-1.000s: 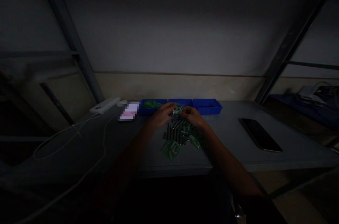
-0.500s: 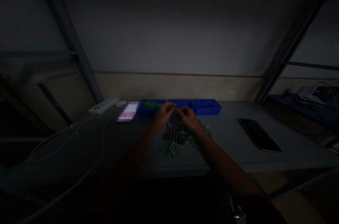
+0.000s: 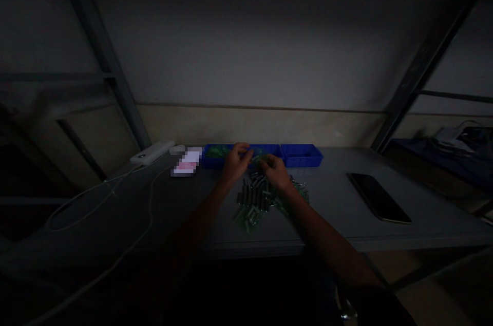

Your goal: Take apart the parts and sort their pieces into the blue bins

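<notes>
The scene is very dim. My left hand [image 3: 235, 163] and my right hand [image 3: 274, 171] meet over the far end of a pile of small green and dark parts [image 3: 259, 203] on a grey table [image 3: 331, 213]. Both hands have their fingers curled and pinched together around a small piece between them, too dark to name. Just behind the hands stand three blue trays in a row: the left blue tray [image 3: 215, 155] holds green parts, the middle blue tray [image 3: 265, 150] is partly hidden by my fingers, the right blue tray [image 3: 302, 155] looks bare.
A dark phone [image 3: 378, 196] lies on the table's right side. At the back left sit a white power bank [image 3: 152, 153] with a white cable [image 3: 115, 190] looping toward the front, and a small pink and white card [image 3: 187, 162]. Metal shelf posts rise on both sides.
Both hands have shifted slightly away from me toward the blue trays, staying pinched together; the pile has not visibly moved.
</notes>
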`<state>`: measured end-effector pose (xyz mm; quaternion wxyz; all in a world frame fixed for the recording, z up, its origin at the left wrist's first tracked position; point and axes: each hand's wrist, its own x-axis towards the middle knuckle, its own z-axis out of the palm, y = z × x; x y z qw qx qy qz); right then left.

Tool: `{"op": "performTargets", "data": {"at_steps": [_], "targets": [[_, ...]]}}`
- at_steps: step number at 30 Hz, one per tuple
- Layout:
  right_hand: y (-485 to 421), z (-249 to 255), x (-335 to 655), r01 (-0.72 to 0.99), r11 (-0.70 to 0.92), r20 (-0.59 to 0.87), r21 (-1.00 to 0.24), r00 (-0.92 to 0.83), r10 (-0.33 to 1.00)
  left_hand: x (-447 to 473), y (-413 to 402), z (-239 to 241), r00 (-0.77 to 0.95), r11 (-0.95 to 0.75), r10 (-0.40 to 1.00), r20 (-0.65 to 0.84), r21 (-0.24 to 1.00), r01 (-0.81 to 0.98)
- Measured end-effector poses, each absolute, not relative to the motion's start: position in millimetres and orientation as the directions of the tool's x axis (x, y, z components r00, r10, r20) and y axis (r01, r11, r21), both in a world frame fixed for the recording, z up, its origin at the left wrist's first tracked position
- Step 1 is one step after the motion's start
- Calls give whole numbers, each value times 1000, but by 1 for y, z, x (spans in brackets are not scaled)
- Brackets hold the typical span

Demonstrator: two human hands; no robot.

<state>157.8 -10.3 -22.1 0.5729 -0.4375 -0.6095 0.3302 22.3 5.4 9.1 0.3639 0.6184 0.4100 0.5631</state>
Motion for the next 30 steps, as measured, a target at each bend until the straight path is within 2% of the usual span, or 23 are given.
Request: {"op": "performTargets", "data": {"at_steps": [2,4,8,13,16,20,23,26,30], "targets": [[-11,-21,158,182,411,422,-894,31,906,22,8,8,-26,-474,875,483,869,143],[-12,-21,159,225,423,438,-878,16,899,21,11,7,14,-528,846,533,833,164],[-11,-22,158,323,443,463,-837,-15,886,18,16,5,207,-542,836,508,823,171],[-12,-21,157,403,432,464,-806,-21,885,17,18,4,223,-548,831,509,820,169],[-16,-17,158,488,453,528,-746,19,849,18,16,5,196,-453,884,424,882,133],[-22,-11,162,658,444,663,-609,114,740,19,12,10,109,-113,987,115,993,-30],[-23,-10,164,711,481,748,-513,96,657,17,11,13,249,143,964,-97,974,-174],[-23,-9,164,751,524,790,-402,-4,612,16,11,13,363,206,925,-110,949,-237],[-26,-9,160,806,525,782,-275,-130,610,13,14,12,375,79,927,-6,980,-181]]}}
